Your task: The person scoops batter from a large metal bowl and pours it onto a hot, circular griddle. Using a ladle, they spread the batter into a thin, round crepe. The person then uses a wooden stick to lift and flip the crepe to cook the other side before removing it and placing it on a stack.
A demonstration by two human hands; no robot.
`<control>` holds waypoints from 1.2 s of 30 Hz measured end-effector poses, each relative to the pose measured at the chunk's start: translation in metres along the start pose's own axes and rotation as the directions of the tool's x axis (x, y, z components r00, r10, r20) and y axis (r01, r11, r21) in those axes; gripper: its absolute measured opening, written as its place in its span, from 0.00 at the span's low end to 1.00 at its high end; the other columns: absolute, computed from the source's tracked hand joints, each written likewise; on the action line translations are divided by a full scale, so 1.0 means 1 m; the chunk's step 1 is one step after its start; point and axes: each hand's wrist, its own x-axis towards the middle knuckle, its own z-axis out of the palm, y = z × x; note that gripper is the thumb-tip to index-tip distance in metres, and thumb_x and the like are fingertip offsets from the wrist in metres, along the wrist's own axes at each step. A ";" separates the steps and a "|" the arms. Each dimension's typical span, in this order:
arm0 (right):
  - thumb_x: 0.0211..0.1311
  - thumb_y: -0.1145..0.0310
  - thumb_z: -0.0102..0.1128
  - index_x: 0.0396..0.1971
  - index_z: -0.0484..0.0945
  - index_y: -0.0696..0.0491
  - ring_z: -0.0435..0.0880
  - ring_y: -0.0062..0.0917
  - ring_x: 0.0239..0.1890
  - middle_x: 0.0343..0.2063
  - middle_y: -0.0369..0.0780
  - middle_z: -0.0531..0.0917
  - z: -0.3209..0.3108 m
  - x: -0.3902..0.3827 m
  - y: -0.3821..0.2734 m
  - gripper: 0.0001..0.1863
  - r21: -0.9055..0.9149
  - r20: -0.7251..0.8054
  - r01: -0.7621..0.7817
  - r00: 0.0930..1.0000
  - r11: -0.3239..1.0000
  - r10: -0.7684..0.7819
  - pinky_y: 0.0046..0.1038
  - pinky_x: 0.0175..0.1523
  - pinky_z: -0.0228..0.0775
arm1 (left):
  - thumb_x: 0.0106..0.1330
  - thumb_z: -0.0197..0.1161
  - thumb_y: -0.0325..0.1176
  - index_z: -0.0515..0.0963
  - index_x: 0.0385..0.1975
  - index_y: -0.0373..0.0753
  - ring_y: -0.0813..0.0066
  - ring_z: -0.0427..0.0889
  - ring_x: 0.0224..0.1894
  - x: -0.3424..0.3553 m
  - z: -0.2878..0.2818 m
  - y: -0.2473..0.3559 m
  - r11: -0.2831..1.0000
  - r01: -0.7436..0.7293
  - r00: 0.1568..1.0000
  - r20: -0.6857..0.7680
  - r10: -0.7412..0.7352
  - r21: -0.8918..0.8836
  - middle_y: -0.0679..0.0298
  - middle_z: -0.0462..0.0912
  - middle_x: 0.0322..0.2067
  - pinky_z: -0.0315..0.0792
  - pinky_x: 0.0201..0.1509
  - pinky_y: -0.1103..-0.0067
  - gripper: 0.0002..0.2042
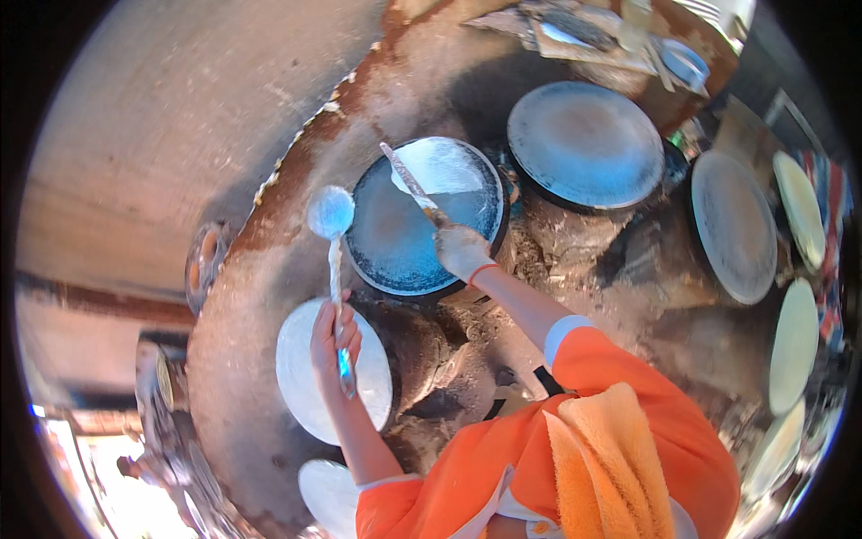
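The right hand (462,251) hides the near end of 1 flat stick (409,177), and the lower edge crops the orange shirt (503,446).

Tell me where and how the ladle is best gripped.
Probably by the long, narrow handle, coming from the picture's bottom: it points down that way, while the round bowl sits at the top end. The left hand grips it there.

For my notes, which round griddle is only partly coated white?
The dark, flat, round griddle beneath the right hand; others look bare or wholly pale.

White batter (453,166), grey griddle (384,235), orange sleeve (620,361) (pale cuff (564,334))
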 end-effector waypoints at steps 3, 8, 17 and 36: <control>0.65 0.65 0.33 0.60 0.52 0.57 0.80 0.37 0.39 0.41 0.50 0.77 -0.003 -0.013 0.032 0.24 -0.024 0.039 0.061 0.997 0.998 -0.060 0.39 0.35 0.75 | 0.70 0.40 0.35 0.63 0.50 0.29 0.90 0.56 0.10 -0.071 -0.008 -0.006 0.984 -0.078 0.996 -0.051 0.070 -0.161 0.66 0.67 0.23 0.54 0.10 0.89 0.17; 0.64 0.67 0.33 0.59 0.55 0.57 0.80 0.38 0.39 0.41 0.52 0.76 0.038 0.005 0.071 0.23 -0.078 -0.165 0.114 0.978 0.990 -0.125 0.35 0.35 0.75 | 0.71 0.37 0.33 0.58 0.52 0.24 0.87 0.58 0.10 -0.102 0.004 -0.021 0.949 -0.132 0.990 -0.077 0.114 -0.285 0.65 0.65 0.24 0.56 0.11 0.88 0.18; 0.63 0.64 0.37 0.55 0.61 0.57 0.80 0.41 0.38 0.39 0.49 0.78 0.013 0.032 0.001 0.22 -0.176 -0.002 0.203 0.978 0.963 -0.207 0.39 0.42 0.71 | 0.70 0.40 0.34 0.62 0.50 0.26 0.89 0.56 0.10 -0.060 0.005 -0.028 0.955 -0.139 0.990 -0.051 0.130 -0.263 0.68 0.63 0.23 0.55 0.12 0.89 0.16; 0.64 0.56 0.37 0.42 0.72 0.56 0.78 0.40 0.40 0.34 0.50 0.79 -0.025 0.055 0.073 0.21 -0.144 -0.001 0.610 0.787 0.779 -0.616 0.33 0.47 0.71 | 0.68 0.45 0.33 0.66 0.45 0.31 0.89 0.57 0.10 -0.076 0.062 -0.040 0.955 -0.281 0.894 -0.388 0.223 -0.099 0.68 0.67 0.23 0.54 0.11 0.89 0.12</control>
